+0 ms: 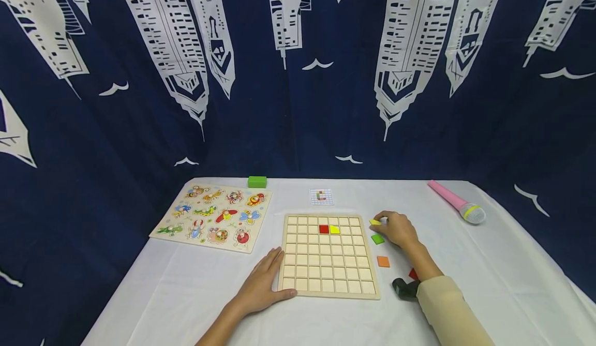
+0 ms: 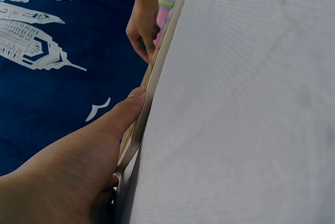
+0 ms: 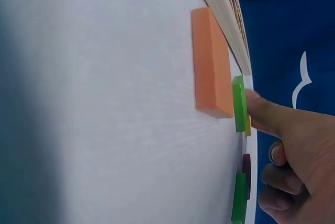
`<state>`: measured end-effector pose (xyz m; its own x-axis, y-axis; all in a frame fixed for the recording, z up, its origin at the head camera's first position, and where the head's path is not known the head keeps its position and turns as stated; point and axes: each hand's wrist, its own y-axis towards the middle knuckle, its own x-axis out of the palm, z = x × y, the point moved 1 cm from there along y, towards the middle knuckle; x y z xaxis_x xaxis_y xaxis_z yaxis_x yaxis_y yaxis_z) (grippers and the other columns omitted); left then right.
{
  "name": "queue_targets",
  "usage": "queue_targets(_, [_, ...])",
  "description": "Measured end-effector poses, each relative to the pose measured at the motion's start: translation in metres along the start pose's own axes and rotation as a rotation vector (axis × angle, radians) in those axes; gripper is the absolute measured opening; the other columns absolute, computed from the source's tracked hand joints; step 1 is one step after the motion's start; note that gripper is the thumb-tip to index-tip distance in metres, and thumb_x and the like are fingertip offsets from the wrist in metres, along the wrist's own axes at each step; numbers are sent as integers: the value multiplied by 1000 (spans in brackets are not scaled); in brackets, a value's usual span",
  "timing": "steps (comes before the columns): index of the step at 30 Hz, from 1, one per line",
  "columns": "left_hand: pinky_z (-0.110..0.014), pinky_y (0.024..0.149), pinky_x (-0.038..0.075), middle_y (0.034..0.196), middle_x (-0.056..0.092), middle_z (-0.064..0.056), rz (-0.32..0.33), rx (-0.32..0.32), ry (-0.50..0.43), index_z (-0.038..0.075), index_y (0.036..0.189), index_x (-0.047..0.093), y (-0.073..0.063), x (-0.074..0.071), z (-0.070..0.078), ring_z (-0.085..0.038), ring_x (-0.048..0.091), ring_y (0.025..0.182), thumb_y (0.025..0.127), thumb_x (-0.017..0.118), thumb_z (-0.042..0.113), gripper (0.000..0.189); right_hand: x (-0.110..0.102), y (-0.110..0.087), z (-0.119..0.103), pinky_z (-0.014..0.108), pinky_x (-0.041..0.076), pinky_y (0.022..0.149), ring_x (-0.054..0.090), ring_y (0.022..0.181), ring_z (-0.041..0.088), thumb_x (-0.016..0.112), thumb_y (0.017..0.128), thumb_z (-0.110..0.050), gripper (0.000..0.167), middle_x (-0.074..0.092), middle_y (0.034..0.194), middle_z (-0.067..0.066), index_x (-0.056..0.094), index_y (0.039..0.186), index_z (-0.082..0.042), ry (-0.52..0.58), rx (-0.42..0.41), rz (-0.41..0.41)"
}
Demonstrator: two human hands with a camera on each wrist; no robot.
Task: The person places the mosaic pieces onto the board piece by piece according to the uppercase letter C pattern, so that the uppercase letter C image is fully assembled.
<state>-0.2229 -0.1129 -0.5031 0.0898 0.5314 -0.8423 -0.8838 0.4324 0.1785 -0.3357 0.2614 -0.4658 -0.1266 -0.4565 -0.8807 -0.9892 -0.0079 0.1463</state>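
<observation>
A square wooden grid board (image 1: 326, 298) lies on the white table, with a red tile (image 1: 324, 229) and a yellow tile (image 1: 334, 229) side by side in its upper cells. At the board's lower left corner rests my left hand (image 1: 263, 284), fingers straight along the left edge, thumb on the near edge. To the right of the board, my right hand (image 1: 396, 228) pinches another yellow tile (image 1: 374, 222) between thumb and index finger. Just nearer lies a green tile (image 1: 377, 239), then an orange tile (image 3: 212, 64). A red tile (image 1: 412, 274) is partly hidden by the right forearm.
An insect picture board (image 1: 209, 216) lies at the left, with a green block (image 1: 257, 182) behind it. A small pattern card (image 1: 322, 197) sits beyond the grid board. At the far right lies a pink toy microphone (image 1: 456, 201). A black device (image 1: 406, 288) is at the right wrist.
</observation>
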Motion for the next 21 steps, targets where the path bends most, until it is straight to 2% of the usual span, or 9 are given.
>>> queue_targets(5, [-51, 107, 21, 150, 21, -15, -7, -5, -8, 2, 145, 26, 0, -1, 1, -31, 17, 137, 74, 57, 68, 102, -3, 0, 2, 36, 43, 56, 51, 68, 23, 74, 78, -23, 30, 61, 80, 11, 69, 103, -6, -3, -14, -7])
queue_targets(13, [-51, 107, 21, 150, 22, -15, -9, -10, -16, 2, 144, 26, 0, -1, 1, -31, 18, 137, 74, 57, 68, 101, -6, 2, 10, 41, 46, 63, 54, 73, 24, 72, 80, -21, 30, 62, 84, 13, 68, 104, -3, -15, 4, -17])
queue_targets(17, [-51, 107, 21, 150, 21, -14, -11, -9, -13, 2, 145, 26, 0, 0, 0, -31, 18, 137, 74, 56, 69, 102, -7, 1, 8, 34, 41, 56, 49, 65, 21, 72, 80, -20, 30, 58, 75, 7, 67, 105, -3, -16, -28, -5])
queue_targets(21, [-50, 107, 22, 150, 21, -14, -7, -9, -1, 2, 145, 26, 0, 1, -2, -31, 18, 137, 74, 56, 69, 102, -13, 0, -6, 29, 33, 46, 40, 54, 17, 73, 80, -20, 32, 48, 64, 3, 67, 106, -3, -1, -105, 37])
